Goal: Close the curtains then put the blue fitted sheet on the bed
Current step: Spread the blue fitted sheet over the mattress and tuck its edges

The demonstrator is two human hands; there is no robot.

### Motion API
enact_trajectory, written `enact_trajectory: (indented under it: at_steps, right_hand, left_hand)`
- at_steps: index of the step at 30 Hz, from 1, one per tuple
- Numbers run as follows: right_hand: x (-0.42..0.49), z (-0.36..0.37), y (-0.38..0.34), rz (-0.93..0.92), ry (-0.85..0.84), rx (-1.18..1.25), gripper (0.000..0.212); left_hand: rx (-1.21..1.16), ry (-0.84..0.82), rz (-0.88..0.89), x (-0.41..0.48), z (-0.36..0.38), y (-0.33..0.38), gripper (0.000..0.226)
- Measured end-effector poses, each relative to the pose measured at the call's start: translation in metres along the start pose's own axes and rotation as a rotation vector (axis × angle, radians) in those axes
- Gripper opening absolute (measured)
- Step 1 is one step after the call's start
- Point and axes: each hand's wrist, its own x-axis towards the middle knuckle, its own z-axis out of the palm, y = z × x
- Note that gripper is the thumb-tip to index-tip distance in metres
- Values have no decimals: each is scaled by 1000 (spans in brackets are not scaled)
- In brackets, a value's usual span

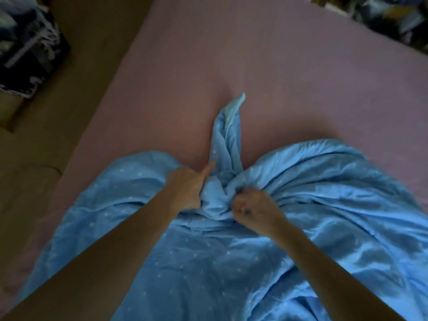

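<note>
Clutching the bunched blue fitted sheet [220, 262] on the bed [254, 66], 2 curled hands: left hand [187, 188], right hand [252, 209].

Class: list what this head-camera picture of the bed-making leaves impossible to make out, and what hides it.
1. Curtains: none in the head view, so open or closed is unknown.
2. Blue fitted sheet: near part cut off by the bottom edge; corners lost in bunched folds.
3. Right hand: fingertips buried in the sheet.
4. Dark patterned item, top left: blurred, cut by the left edge.
</note>
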Motion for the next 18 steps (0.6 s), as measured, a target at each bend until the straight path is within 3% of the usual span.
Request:
enact_trajectory:
  at_steps: [2, 3, 4, 6, 9, 11, 13, 16, 18]
  right_hand:
    - [23, -18, 17, 71, 222, 72, 23]
    - [35, -27, 24, 139, 222, 49, 39]
    - [47, -35, 31, 210, 102, 20, 63]
    - [64, -46, 43, 360, -312, -142, 105]
    - [68, -49, 56, 456, -681, -369, 128]
    - [59, -45, 62, 468, -775, -428, 128]
    - [49, -39, 57, 480, -790, -456, 113]
    - [38, -33, 44, 447, -600, -567, 55]
    - [34, -38, 33, 444, -385, -546, 40]
  left_hand:
    - [29, -32, 24, -4, 12, 0, 102]
    - [17, -32, 32, -5, 15, 0, 101]
    - [-2, -41, 41, -5, 15, 0, 103]
    - [-47, -72, 67, -1, 12, 3, 112]
    - [-68, -122, 65, 7, -2, 8, 131]
    - [-49, -139, 54, 16, -11, 13, 133]
    - [-24, -152, 65, 22, -16, 23, 120]
    - [-65, -51, 70, 24, -11, 37, 52]
    - [-70, 38, -31, 21, -5, 33, 37]
